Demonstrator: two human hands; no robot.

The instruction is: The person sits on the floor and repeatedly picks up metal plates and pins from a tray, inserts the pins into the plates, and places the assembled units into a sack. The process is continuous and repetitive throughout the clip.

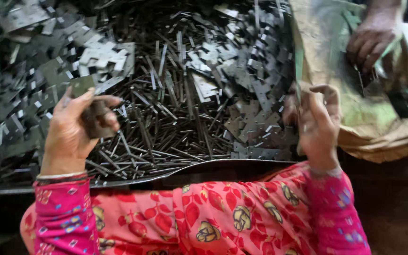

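your left hand (74, 125) is closed around a small stack of dark flat metal plates (90, 113), thumb on top and fingers curled under; the top plate sticks up past the thumb. your right hand (318, 123) hangs with fingers half curled, thumb and forefinger close together; the view is blurred, so whether it pinches anything cannot be told. between your hands lies a heap of thin metal pins (166, 123). beyond your left hand and just beside your right hand, piles of loose notched plates (256, 89) fill the tray (204, 165). past your right hand, another person's hand (374, 38) rests on a crumpled sack (355, 108).
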